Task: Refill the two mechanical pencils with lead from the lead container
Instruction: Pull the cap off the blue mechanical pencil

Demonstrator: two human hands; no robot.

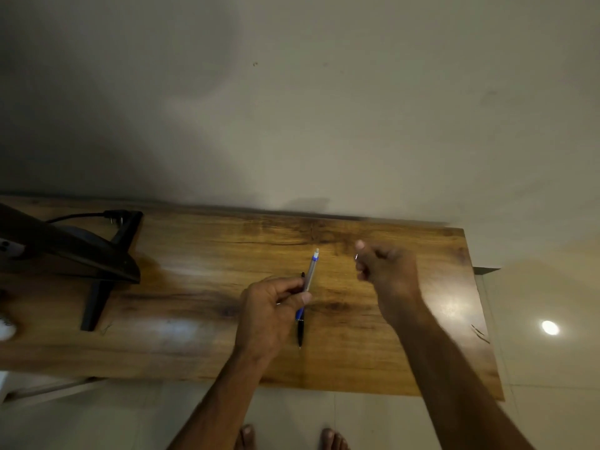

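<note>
A: Where are the pencils?

B: Both are near the middle of the wooden table (201, 287). The left hand (271, 311) grips the blue pencil (310, 276) between thumb and fingers, about halfway along its barrel. It tilts up and away from the person, with the pale end highest and the blue grip section showing just below the thumb.

A: And the other one?

B: The black pencil (300, 332) lies flat on the table, right under the left hand, tip pointing toward the person. Its far end pokes out beside the blue pencil's barrel.

A: What is the right hand doing?

B: The right hand (388, 271) is raised over the table to the right of the blue pencil, apart from it. Its fingers are curled in and pinch something small and shiny (356, 256) at the fingertips. The hand is blurred, so I cannot tell what that small thing is.

A: Do you see the lead container?

B: I cannot pick it out anywhere on the table.

A: Anything else there?

B: A dark stand (107, 264) sits at the left end of the table, with a cable (74, 216) and plug behind it. Bare toes (331, 438) show on the pale floor below the table's near edge.
</note>
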